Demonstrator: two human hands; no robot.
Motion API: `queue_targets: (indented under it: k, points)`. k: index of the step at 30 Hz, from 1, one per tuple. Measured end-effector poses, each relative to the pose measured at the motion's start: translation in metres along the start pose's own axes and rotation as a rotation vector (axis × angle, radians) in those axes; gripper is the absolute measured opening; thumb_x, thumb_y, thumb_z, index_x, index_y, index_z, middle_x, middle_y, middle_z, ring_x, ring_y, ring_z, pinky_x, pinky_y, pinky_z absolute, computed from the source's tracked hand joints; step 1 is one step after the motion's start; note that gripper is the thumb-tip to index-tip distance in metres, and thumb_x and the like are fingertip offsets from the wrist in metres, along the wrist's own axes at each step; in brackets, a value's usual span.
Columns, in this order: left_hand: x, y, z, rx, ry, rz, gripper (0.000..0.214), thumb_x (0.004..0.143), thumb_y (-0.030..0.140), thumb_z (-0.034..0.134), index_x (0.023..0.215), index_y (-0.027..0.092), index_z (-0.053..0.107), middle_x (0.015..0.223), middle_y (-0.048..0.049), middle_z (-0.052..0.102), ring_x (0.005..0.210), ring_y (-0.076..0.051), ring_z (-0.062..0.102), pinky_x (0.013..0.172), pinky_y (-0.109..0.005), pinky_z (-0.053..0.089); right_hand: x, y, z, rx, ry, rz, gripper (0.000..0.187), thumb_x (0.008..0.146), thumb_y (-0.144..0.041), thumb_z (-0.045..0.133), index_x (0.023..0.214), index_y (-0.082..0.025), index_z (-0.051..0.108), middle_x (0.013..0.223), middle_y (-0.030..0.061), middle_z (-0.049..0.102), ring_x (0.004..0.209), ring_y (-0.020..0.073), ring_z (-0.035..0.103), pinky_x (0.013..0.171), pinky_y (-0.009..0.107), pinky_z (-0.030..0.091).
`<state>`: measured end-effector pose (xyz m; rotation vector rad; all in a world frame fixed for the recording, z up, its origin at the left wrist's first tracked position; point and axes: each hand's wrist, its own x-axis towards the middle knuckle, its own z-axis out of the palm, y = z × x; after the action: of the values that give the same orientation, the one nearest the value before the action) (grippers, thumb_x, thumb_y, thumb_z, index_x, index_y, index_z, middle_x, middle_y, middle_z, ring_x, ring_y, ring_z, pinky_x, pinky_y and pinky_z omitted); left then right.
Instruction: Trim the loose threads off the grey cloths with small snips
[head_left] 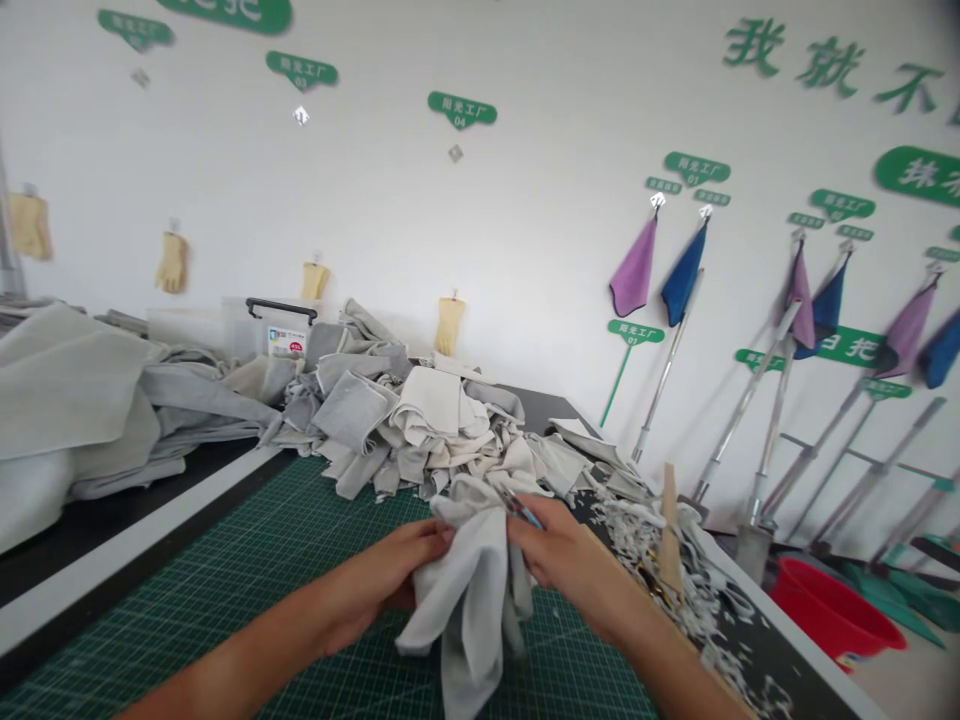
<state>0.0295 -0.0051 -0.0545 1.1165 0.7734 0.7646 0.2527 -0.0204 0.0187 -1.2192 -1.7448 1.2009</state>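
Observation:
A crumpled light-grey piece of cloth (472, 580) hangs in loose folds above the green cutting mat (300, 590). My left hand (401, 570) grips it from the left, thumb and fingers closed on the fabric. On the other side, my right hand (551, 540) is closed around small scissors (517, 505) with a bit of blue on the handle. The metal blades point up and left along the cloth's top edge. Part of the right fingers is hidden behind the cloth, so I cannot tell how firmly they touch it.
A heap of grey cloth pieces (427, 410) lies behind the mat, with larger grey fabric (75, 390) at left. Scraps (705, 570) and a wooden strip (670, 530) lie at right. A red basin (832, 610) stands beyond the table edge, near leaning poles (671, 370).

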Motion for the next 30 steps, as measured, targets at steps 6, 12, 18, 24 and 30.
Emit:
queue_targets:
  k: [6,12,18,24,30]
  points:
    - [0.004,-0.008,-0.009,0.001,0.095,0.003,0.035,0.079,0.035,0.069,0.110,0.018,0.071,0.102,-0.0066,0.074,0.097,-0.025,0.065,0.082,-0.030,0.048,-0.007,0.014,-0.001,0.151,-0.236,0.122,0.027,0.088,-0.039,0.067,0.080,-0.019,0.051,0.056,-0.0085,0.030,0.050,0.0071,0.019,0.045,0.022,0.014]
    - [0.006,-0.012,-0.025,0.091,0.234,0.089,0.028,0.076,0.042,0.069,0.089,0.018,0.066,0.079,-0.0007,0.066,0.071,-0.017,0.057,0.063,-0.025,0.040,0.001,0.037,-0.013,0.251,-0.245,0.169,0.040,0.089,-0.040,0.066,0.070,-0.021,0.036,0.056,-0.0096,0.024,0.048,0.0062,0.013,0.043,0.023,0.009]
    - [0.006,-0.012,-0.046,0.212,0.387,0.082,0.033,0.076,0.049,0.068,0.081,0.018,0.061,0.072,0.0019,0.058,0.069,-0.016,0.051,0.063,-0.025,0.036,0.019,0.043,-0.041,0.067,0.141,0.060,0.045,0.088,-0.052,0.064,0.069,-0.021,0.037,0.052,-0.0102,0.027,0.045,0.0055,0.019,0.043,0.022,0.012]
    - [0.011,-0.020,-0.054,0.177,0.379,0.078,0.036,0.077,0.054,0.069,0.083,0.019,0.061,0.072,0.0021,0.057,0.069,-0.017,0.051,0.067,-0.027,0.037,0.059,0.027,-0.120,0.034,0.620,-0.187,0.044,0.081,-0.048,0.069,0.066,-0.023,0.037,0.048,-0.0100,0.030,0.041,0.0062,0.022,0.040,0.022,0.016]
    - [0.020,-0.029,-0.056,0.185,0.366,0.030,0.039,0.078,0.056,0.069,0.085,0.018,0.060,0.074,0.0015,0.057,0.069,-0.017,0.051,0.066,-0.026,0.036,0.108,0.015,-0.190,-0.062,0.896,-0.422,0.032,0.086,-0.047,0.062,0.075,-0.023,0.043,0.051,-0.0088,0.036,0.045,0.0096,0.030,0.043,0.024,0.022]
